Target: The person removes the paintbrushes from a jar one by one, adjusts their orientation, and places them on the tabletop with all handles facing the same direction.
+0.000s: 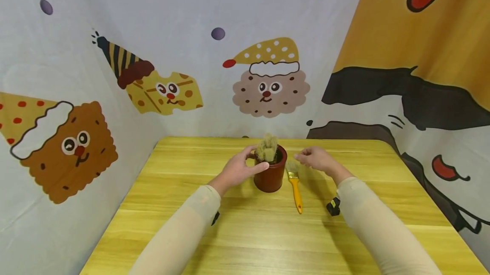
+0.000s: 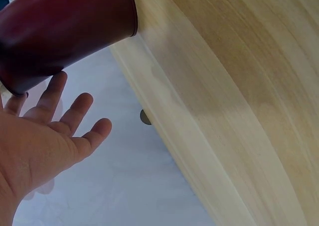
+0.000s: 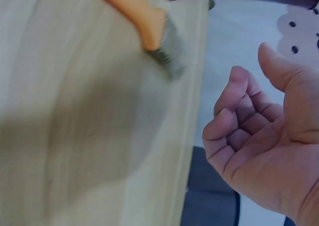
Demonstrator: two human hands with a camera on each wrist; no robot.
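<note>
A dark red, round pot (image 1: 269,179) stands upright on the table and holds a pale, fuzzy cactus-like plant (image 1: 268,149). My left hand (image 1: 240,168) holds the pot near its rim, thumb across the front and fingers round the far left side. In the left wrist view, fingertips touch the wall of the pot (image 2: 70,29), while the outer fingers stick out free. Just right of the pot lies a paintbrush (image 1: 295,190) with a yellow handle and pale bristles. Over the table beyond the bristles, my right hand (image 1: 315,159) hovers with loosely curled fingers and nothing in it.
The wooden table (image 1: 260,241) has its far edge close behind the pot. A printed cloth (image 1: 183,7) with cartoon figures hangs around the back and sides. A black strap piece (image 1: 334,207) shows at my right wrist.
</note>
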